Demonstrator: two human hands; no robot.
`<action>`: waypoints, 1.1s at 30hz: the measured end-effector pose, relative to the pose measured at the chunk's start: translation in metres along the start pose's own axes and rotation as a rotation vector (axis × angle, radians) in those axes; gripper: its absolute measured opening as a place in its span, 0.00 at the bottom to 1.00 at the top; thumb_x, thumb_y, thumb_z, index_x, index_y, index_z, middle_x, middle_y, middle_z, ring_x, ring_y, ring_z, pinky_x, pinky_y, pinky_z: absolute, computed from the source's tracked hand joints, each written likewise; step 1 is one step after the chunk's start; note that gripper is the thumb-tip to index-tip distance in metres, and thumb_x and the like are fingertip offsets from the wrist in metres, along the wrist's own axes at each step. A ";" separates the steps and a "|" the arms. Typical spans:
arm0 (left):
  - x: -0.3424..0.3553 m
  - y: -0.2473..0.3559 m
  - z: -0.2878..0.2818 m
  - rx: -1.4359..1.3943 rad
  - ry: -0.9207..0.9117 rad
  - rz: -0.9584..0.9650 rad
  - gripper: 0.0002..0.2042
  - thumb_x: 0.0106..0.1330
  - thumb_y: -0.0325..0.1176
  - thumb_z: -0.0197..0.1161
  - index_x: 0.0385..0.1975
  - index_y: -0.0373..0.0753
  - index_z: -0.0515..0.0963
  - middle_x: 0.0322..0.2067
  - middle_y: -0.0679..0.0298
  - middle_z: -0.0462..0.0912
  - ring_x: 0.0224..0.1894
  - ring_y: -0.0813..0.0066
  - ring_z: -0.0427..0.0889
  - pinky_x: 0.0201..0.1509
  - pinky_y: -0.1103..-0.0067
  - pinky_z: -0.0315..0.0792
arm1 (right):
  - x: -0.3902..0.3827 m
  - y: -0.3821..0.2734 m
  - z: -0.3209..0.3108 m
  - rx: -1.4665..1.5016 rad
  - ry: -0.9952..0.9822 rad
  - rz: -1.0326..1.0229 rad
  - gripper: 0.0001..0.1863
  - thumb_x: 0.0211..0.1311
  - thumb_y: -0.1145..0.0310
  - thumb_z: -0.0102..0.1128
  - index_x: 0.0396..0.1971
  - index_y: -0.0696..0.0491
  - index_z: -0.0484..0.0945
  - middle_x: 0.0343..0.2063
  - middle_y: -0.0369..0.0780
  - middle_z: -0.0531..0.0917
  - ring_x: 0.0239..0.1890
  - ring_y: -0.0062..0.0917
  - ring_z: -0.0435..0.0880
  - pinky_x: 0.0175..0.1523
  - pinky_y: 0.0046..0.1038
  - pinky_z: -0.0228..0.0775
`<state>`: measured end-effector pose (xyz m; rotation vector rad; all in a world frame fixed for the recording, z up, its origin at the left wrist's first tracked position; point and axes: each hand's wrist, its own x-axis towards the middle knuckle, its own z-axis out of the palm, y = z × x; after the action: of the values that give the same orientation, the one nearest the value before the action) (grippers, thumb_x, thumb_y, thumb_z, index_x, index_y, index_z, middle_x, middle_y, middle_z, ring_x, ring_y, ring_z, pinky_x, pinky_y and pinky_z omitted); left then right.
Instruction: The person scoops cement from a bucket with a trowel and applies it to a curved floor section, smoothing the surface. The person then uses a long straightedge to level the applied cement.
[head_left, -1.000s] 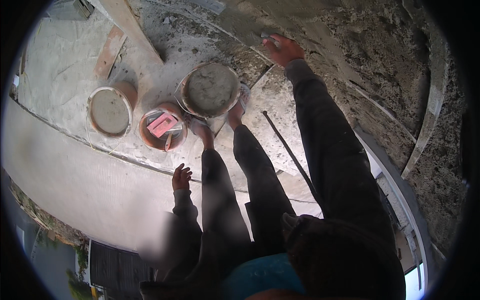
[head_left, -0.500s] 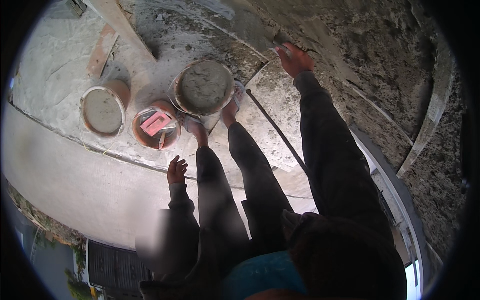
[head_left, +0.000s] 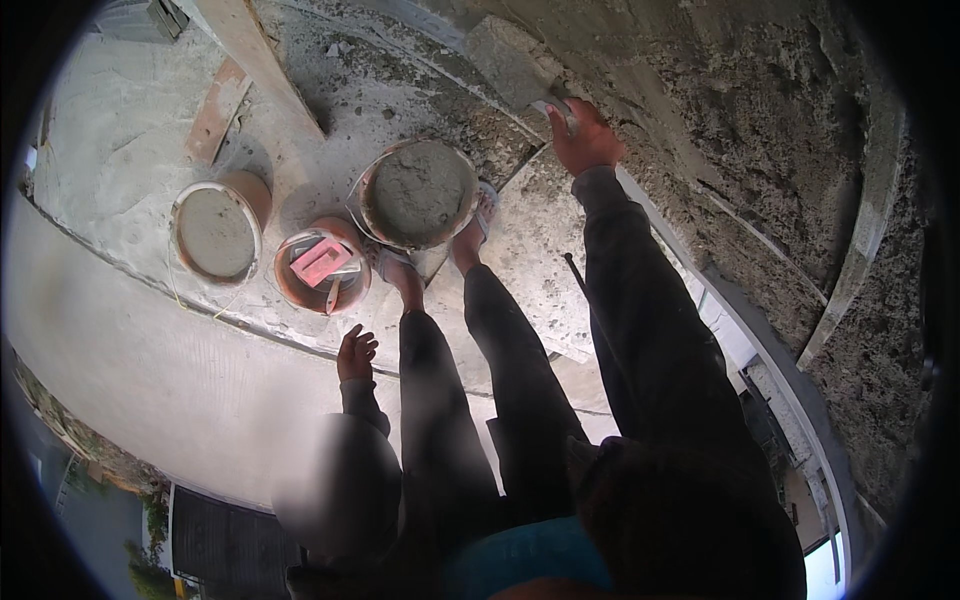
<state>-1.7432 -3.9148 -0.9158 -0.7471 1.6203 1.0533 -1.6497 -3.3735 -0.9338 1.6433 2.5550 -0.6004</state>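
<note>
A grey trowel, its broad flat blade angled beside the lower edge of a rough wall, is gripped by its handle.

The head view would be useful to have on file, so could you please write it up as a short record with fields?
Right hand: gripping a trowel, blade at the rough wall
Left hand: fingers loosely curled, holding nothing
Left bucket: grey mix inside
Middle bucket: pink tool and brush inside
Right bucket: grey mix inside
Boards: two, upper left
</note>
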 end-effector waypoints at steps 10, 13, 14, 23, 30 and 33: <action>-0.002 -0.002 -0.009 -0.050 0.021 0.014 0.19 0.67 0.28 0.52 0.58 0.34 0.68 0.41 0.57 0.80 0.35 0.76 0.80 0.35 0.84 0.70 | 0.053 -0.074 0.014 -0.104 -0.138 0.053 0.29 0.59 0.36 0.52 0.51 0.40 0.78 0.45 0.44 0.83 0.47 0.43 0.82 0.52 0.43 0.73; -0.005 0.000 -0.012 -0.029 0.010 0.076 0.19 0.67 0.28 0.52 0.58 0.34 0.67 0.40 0.57 0.80 0.35 0.76 0.80 0.35 0.84 0.70 | 0.033 -0.071 0.009 -0.069 0.009 0.042 0.27 0.58 0.38 0.55 0.50 0.41 0.78 0.44 0.44 0.84 0.47 0.42 0.82 0.51 0.42 0.74; -0.006 0.000 -0.014 -0.023 -0.006 0.098 0.19 0.67 0.28 0.52 0.58 0.34 0.67 0.40 0.58 0.80 0.35 0.76 0.80 0.34 0.84 0.70 | 0.021 -0.074 -0.003 -0.051 0.069 0.044 0.26 0.58 0.39 0.56 0.50 0.41 0.78 0.44 0.44 0.84 0.46 0.41 0.83 0.50 0.41 0.74; -0.032 0.021 -0.039 -0.043 0.005 0.089 0.19 0.65 0.26 0.52 0.57 0.35 0.69 0.38 0.59 0.80 0.31 0.77 0.79 0.30 0.85 0.69 | -0.085 -0.131 -0.253 0.245 -0.280 -0.283 0.20 0.61 0.49 0.60 0.38 0.52 0.80 0.30 0.40 0.83 0.32 0.31 0.84 0.38 0.29 0.74; -0.040 0.080 -0.050 0.058 -0.024 0.190 0.19 0.66 0.26 0.50 0.58 0.36 0.68 0.40 0.58 0.80 0.33 0.76 0.79 0.33 0.83 0.70 | -0.065 -0.117 -0.338 0.531 -0.611 0.024 0.16 0.66 0.56 0.57 0.33 0.56 0.78 0.21 0.32 0.75 0.24 0.14 0.72 0.30 0.18 0.65; -0.044 0.090 -0.058 0.047 -0.019 0.201 0.19 0.67 0.27 0.49 0.58 0.37 0.68 0.41 0.58 0.80 0.34 0.76 0.79 0.34 0.82 0.70 | -0.099 -0.143 -0.391 0.435 -0.085 -0.115 0.12 0.66 0.61 0.58 0.35 0.57 0.77 0.24 0.34 0.77 0.28 0.16 0.74 0.35 0.19 0.65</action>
<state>-1.8326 -3.9301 -0.8438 -0.5493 1.7243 1.1560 -1.6673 -3.3766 -0.5061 1.5328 2.6003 -1.2828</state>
